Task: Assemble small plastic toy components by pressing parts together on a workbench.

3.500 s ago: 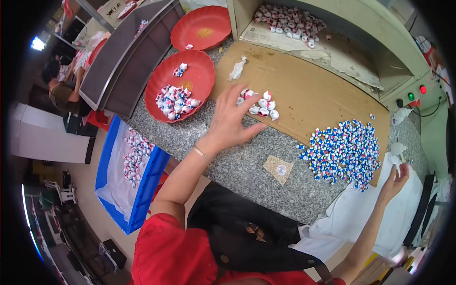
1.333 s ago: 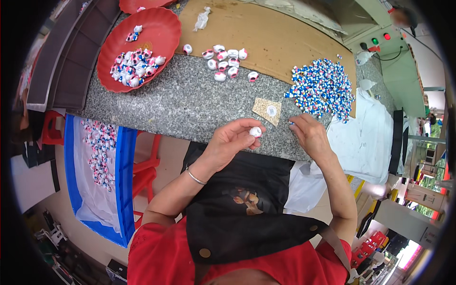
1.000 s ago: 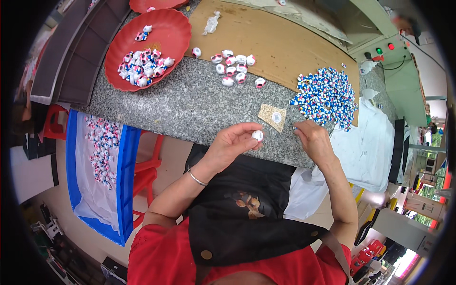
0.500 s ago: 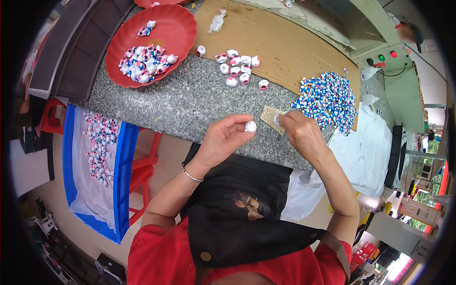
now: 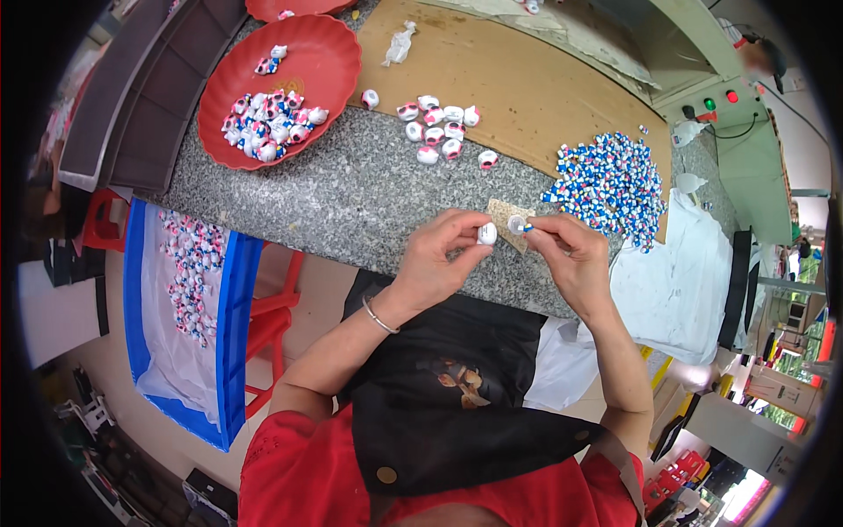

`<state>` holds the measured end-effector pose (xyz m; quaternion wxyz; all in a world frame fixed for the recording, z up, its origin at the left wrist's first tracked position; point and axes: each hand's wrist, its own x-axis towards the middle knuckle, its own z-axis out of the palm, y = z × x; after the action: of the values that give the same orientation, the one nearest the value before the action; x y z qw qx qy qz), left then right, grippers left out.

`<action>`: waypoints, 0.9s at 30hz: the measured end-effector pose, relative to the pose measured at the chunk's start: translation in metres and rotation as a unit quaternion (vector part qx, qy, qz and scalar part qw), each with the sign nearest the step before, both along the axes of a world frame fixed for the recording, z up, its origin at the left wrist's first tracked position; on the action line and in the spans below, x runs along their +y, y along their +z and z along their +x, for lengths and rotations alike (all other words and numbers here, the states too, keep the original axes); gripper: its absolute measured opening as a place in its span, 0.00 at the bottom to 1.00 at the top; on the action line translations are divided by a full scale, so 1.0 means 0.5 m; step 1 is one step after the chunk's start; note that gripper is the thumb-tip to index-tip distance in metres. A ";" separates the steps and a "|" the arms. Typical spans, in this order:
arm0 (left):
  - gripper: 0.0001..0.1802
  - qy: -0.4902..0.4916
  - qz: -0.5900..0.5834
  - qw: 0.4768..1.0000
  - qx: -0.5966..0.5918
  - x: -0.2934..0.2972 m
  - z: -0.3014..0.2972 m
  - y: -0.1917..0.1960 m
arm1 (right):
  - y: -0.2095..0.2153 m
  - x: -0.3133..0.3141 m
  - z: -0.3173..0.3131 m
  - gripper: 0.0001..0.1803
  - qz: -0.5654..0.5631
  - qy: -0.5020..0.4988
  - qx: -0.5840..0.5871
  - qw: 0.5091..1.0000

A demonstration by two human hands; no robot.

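Blue piece (image 5: 527, 228) now nearer white head (image 5: 487, 234)

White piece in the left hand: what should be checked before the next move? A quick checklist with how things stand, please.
1. White piece pinched in the left hand: ok.
2. Small blue piece pinched in the right hand: ok.
3. Small round dish on the tan board, close to both hands: ok.
4. Blue piece touching the dish: cannot tell; they overlap in this view.
5. More pieces at hand: ok; pink-and-white pieces lie ahead, and a blue-and-white pile lies to the right.
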<state>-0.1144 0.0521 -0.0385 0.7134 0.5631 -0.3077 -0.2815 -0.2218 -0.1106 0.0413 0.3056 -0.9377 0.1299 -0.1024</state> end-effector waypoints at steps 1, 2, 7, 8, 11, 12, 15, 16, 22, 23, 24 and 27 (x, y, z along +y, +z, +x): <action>0.18 -0.004 0.001 1.000 -0.001 -0.004 -0.002 0.002 | -0.008 0.006 -0.008 0.09 0.187 -0.058 -0.006 0.981; 0.18 0.009 -0.008 0.998 -0.058 -0.006 -0.005 0.005 | -0.013 0.011 -0.013 0.09 0.367 -0.112 -0.014 0.923; 0.18 -0.019 -0.032 0.992 -0.125 -0.006 -0.020 0.016 | -0.007 0.024 -0.031 0.08 0.450 -0.132 0.038 0.882; 0.18 -0.022 -0.030 0.992 -0.125 -0.004 -0.016 0.016 | -0.006 0.026 -0.034 0.07 0.459 -0.132 0.033 0.878; 0.16 -0.162 0.004 0.985 0.053 0.005 -0.004 0.019 | 0.014 0.019 -0.036 0.06 0.149 0.038 -0.020 0.988; 0.16 -0.197 0.012 0.975 0.097 0.006 0.002 0.025 | 0.011 0.021 -0.040 0.06 0.151 0.036 -0.020 0.988; 0.16 -0.234 0.016 0.960 0.155 0.008 -0.003 0.028 | 0.001 0.029 -0.049 0.06 0.172 0.044 -0.037 0.983; 0.17 -0.234 0.009 0.957 0.168 0.006 -0.005 0.028 | -0.001 0.032 -0.051 0.06 0.176 0.038 -0.044 0.983; 0.18 -0.263 0.025 0.919 0.294 -0.005 -0.019 0.006 | -0.011 0.038 -0.054 0.07 0.142 -0.007 -0.040 0.989; 0.19 -0.271 0.031 0.919 0.286 -0.011 -0.012 0.007 | -0.018 0.036 -0.053 0.08 0.156 -0.007 -0.050 0.986; 0.19 -0.280 0.032 0.917 0.283 -0.008 -0.004 0.006 | -0.023 0.041 -0.054 0.09 0.176 -0.009 -0.058 0.983; 0.19 -0.238 -0.011 0.920 0.312 0.010 0.032 0.027 | -0.029 -0.002 -0.068 0.11 0.243 -0.106 -0.096 0.959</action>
<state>-0.0985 0.0573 -0.0249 0.6910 0.3494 -0.1979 -0.6011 -0.2556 -0.1114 0.0269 0.5229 -0.8014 0.2198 -0.1896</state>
